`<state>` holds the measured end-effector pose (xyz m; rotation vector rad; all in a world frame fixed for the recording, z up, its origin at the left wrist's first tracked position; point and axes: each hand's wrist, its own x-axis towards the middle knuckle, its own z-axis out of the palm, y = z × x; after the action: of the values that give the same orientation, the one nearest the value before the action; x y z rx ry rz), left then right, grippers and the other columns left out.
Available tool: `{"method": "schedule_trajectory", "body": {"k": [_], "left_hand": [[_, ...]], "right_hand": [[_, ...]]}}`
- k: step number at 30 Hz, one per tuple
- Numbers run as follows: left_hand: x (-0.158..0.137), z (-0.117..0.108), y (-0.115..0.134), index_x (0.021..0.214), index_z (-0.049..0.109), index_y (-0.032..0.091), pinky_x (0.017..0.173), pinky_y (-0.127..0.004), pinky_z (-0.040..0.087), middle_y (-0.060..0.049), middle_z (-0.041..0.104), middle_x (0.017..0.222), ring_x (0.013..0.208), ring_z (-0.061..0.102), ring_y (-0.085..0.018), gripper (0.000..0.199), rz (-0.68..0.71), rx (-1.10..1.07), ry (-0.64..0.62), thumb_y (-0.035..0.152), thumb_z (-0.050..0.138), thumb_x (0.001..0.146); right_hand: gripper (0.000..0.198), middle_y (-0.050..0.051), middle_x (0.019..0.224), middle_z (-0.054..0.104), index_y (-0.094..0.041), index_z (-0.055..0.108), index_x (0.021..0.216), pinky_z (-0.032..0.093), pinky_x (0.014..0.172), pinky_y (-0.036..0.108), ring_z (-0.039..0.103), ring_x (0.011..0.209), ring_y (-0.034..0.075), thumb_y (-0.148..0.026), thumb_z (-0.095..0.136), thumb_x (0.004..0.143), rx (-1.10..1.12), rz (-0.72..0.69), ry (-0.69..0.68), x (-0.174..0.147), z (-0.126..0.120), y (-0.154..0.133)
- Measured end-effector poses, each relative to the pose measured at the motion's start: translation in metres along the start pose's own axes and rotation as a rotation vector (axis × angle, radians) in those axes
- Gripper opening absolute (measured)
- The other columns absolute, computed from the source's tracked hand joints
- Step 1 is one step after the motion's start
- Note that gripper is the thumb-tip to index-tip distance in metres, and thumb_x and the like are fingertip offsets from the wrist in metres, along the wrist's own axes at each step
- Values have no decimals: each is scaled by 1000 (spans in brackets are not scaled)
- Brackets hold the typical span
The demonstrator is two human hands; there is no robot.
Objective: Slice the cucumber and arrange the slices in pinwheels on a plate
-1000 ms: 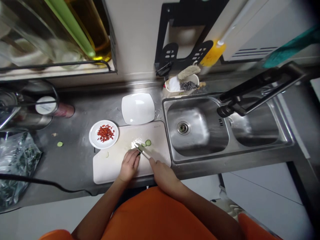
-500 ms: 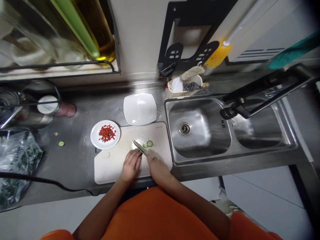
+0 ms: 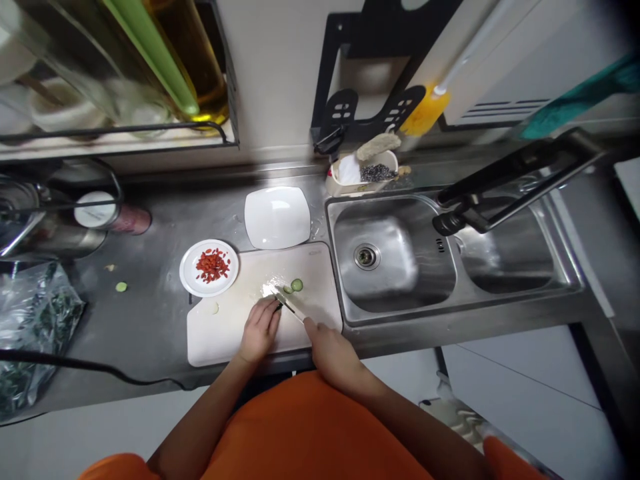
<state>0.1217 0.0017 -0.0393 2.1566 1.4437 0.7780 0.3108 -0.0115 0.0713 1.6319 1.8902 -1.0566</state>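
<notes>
My right hand (image 3: 332,350) is closed round the handle of a kitchen knife (image 3: 292,309), whose blade slants up and left over the white cutting board (image 3: 220,340). Beside the blade, my left hand (image 3: 259,329) presses its bent fingers on a dark green piece of cucumber (image 3: 279,305), mostly hidden under the fingertips. A round cucumber slice (image 3: 297,285) lies on the board just beyond the blade, with a smaller slice (image 3: 288,290) close to it. One pale sliver (image 3: 215,308) rests near the board's left edge.
A white plate of red goji berries (image 3: 233,280) overlaps the board's top left corner. Behind the board stands a square white dish (image 3: 277,217). The double sink (image 3: 400,253) and black faucet (image 3: 465,193) are on the right. A plastic bag of greens (image 3: 45,320) lies far left.
My right hand has drawn the knife back right and toward me, baring more of the blade. My left hand stays on the cucumber. The whole view has shifted slightly.
</notes>
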Motion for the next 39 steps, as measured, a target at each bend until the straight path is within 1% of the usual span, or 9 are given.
{"method": "schedule_trajectory", "body": {"k": [3,10,15,20,23,28,31,35,39], "left_hand": [[0,0,1,113,57,18,96,-42,48,-11,62,110,108,57,-22,26,12,15,5,21,47,89],[0,0,1,114,56,18,95,-42,48,-11,62,111,108,57,-22,26,18,18,-2,21,48,89],[0,0,1,114,57,18,96,-42,47,-11,63,111,108,57,-22,26,19,13,2,20,48,89],[1,0,0,114,57,17,96,-41,47,-11,63,110,108,57,-22,26,23,10,1,20,48,89],[0,0,-1,113,57,17,96,-42,47,-11,63,110,107,58,-22,26,22,7,-1,21,48,89],[0,0,-1,112,57,17,96,-42,47,-11,64,109,106,58,-22,25,18,7,3,20,47,89],[1,0,-1,112,57,17,96,-42,47,-11,64,108,105,58,-22,25,14,0,-4,20,47,89],[2,-1,0,112,57,17,95,-42,48,-10,64,106,104,58,-21,25,14,-9,-7,19,48,89],[3,-2,1,113,57,18,96,-41,47,-10,64,108,105,58,-21,26,9,-13,-26,18,48,89]], "right_hand": [[45,7,90,60,-19,42,117,42,60,25,63,79,21,-3,46,75,14,-20,-22,-6,0,0],[45,9,92,61,-18,42,116,42,63,26,63,83,22,-1,43,74,40,6,-57,-9,-2,-1],[48,8,91,61,-18,40,118,43,62,26,63,82,22,0,44,74,34,8,-48,-9,-3,-2],[46,8,91,61,-18,42,115,43,62,25,64,81,21,0,48,73,41,-3,-50,-8,-3,-2],[44,8,92,62,-18,44,114,43,63,25,63,82,21,0,46,74,26,8,-36,-6,0,-2],[46,8,92,62,-18,44,117,43,65,24,63,82,20,0,46,74,21,-8,-5,-1,3,-3],[43,9,91,63,-17,45,116,44,64,25,63,82,21,1,43,77,15,-21,1,2,0,-4],[40,10,90,63,-17,46,118,45,67,27,64,83,21,0,35,84,4,-20,1,9,-2,-6],[41,11,91,64,-16,45,122,46,70,28,63,83,21,-2,30,87,-1,-44,47,20,2,-6]]}}
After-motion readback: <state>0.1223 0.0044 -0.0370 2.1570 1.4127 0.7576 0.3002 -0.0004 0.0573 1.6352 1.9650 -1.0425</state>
